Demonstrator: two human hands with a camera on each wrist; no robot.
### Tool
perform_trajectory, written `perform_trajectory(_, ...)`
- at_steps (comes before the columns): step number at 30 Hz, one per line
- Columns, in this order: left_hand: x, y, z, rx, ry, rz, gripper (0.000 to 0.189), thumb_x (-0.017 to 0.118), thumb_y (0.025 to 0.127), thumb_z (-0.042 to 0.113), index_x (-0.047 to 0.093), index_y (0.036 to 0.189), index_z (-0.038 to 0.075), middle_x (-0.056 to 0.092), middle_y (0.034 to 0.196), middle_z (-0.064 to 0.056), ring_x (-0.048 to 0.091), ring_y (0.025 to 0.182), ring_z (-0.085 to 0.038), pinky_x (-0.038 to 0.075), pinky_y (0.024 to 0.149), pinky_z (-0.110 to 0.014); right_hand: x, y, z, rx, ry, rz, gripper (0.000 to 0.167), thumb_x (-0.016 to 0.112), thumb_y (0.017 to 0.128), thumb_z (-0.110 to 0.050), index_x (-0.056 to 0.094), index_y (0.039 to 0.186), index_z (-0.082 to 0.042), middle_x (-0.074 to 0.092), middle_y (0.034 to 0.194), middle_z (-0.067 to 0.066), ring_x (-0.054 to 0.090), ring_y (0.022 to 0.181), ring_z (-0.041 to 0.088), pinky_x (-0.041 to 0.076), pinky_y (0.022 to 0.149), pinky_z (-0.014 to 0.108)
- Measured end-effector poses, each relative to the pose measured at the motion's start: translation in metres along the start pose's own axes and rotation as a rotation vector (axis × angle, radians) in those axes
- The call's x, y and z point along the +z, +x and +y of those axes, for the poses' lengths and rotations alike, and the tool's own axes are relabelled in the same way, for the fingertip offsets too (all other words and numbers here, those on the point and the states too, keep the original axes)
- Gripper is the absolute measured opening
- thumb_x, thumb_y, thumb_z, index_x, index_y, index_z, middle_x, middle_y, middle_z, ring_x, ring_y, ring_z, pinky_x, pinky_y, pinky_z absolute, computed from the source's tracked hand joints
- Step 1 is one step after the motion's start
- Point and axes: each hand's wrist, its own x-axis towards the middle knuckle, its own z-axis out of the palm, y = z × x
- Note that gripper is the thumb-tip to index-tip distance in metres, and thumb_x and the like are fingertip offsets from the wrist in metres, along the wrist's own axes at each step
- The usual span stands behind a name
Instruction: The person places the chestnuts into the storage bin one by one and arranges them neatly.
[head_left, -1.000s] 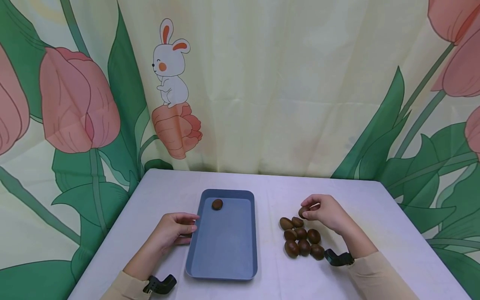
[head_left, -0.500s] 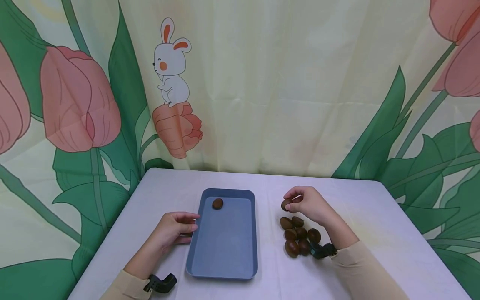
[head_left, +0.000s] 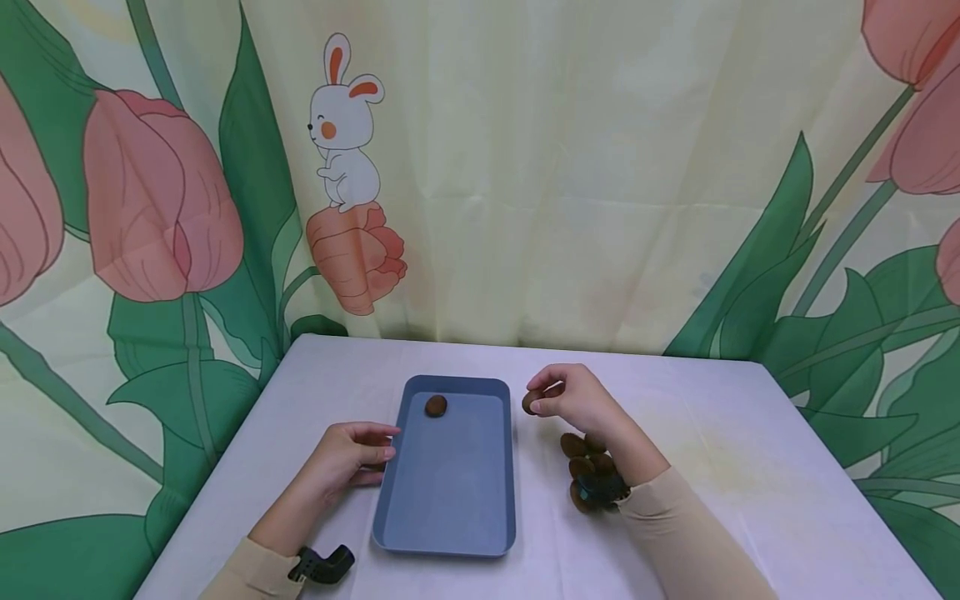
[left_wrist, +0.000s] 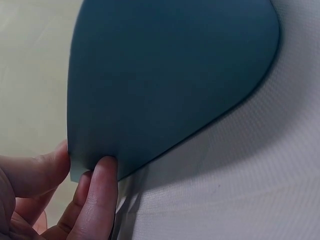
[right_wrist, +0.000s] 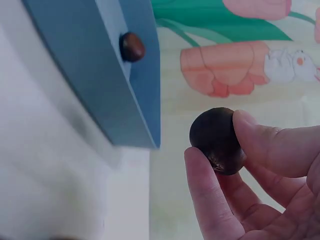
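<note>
A blue-grey rectangular tray (head_left: 450, 500) lies on the table, one chestnut (head_left: 436, 406) near its far left corner. My left hand (head_left: 351, 458) holds the tray's left rim; the left wrist view shows thumb and fingers (left_wrist: 97, 195) on either side of the edge. Just right of the tray's far right side, my right hand (head_left: 573, 404) pinches a dark brown chestnut (right_wrist: 217, 140) between thumb and fingers, above the table. Several more chestnuts (head_left: 573, 445) lie in a cluster under the right wrist, partly hidden by the wrist and its black camera.
A white cloth covers the table (head_left: 330, 375). Behind it hangs a curtain (head_left: 570, 183) printed with tulips and a rabbit. A black wrist camera (head_left: 322, 567) sits on the left forearm, left of the tray's near end.
My right hand has lifted the chestnut from beside the cluster and carried it left, close to the tray. The left hand and the tray stay in place.
</note>
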Motion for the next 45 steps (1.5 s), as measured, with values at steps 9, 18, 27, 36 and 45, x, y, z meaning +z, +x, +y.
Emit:
perform_trajectory(9,0.0,0.003,-0.001,0.008,0.014,0.005,0.038,0.083,0.092,0.002,0.076,0.13,0.002,0.077,0.111,-0.011,0.075,0.084,-0.017,0.068,0.069,-0.038,0.023,0.011,-0.01,-0.034,0.041,-0.016,0.025,0.083,0.089,-0.002,0.077,0.113,-0.001,0.08,0.105,0.014,0.077,0.091,0.017,0.06,0.083,0.032)
perform_trajectory(18,-0.001,0.002,-0.002,-0.003,0.009,0.007,0.039,0.083,0.092,0.002,0.076,0.131,0.002,0.075,0.107,-0.008,0.075,0.082,-0.017,0.068,0.068,-0.037,0.043,0.032,-0.016,-0.029,0.11,-0.02,0.021,0.082,0.091,-0.001,0.078,0.111,-0.003,0.077,0.11,0.015,0.074,0.092,0.02,0.065,0.086,0.034)
perform_trajectory(27,-0.001,0.002,-0.003,-0.01,0.011,0.007,0.04,0.083,0.092,0.002,0.076,0.131,0.002,0.075,0.109,-0.009,0.075,0.082,-0.018,0.068,0.069,-0.037,0.067,0.046,-0.02,0.001,0.16,-0.006,0.021,0.081,0.089,0.002,0.079,0.11,-0.002,0.074,0.109,0.013,0.071,0.093,0.021,0.066,0.082,0.031)
perform_trajectory(36,-0.001,0.003,-0.002,-0.003,0.009,-0.001,0.04,0.083,0.092,0.002,0.076,0.131,0.003,0.075,0.11,-0.009,0.075,0.084,-0.017,0.068,0.069,-0.038,0.084,0.055,-0.021,0.023,0.102,0.018,0.02,0.084,0.087,0.002,0.08,0.104,-0.007,0.077,0.101,0.008,0.07,0.085,0.018,0.058,0.074,0.029)
perform_trajectory(45,0.001,0.001,-0.001,-0.01,0.011,0.009,0.039,0.083,0.092,0.003,0.077,0.13,0.003,0.077,0.113,-0.011,0.074,0.084,-0.017,0.067,0.068,-0.038,0.093,0.067,-0.024,-0.02,-0.061,0.008,0.018,0.088,0.085,-0.002,0.08,0.099,-0.009,0.077,0.092,0.005,0.069,0.077,0.014,0.056,0.071,0.028)
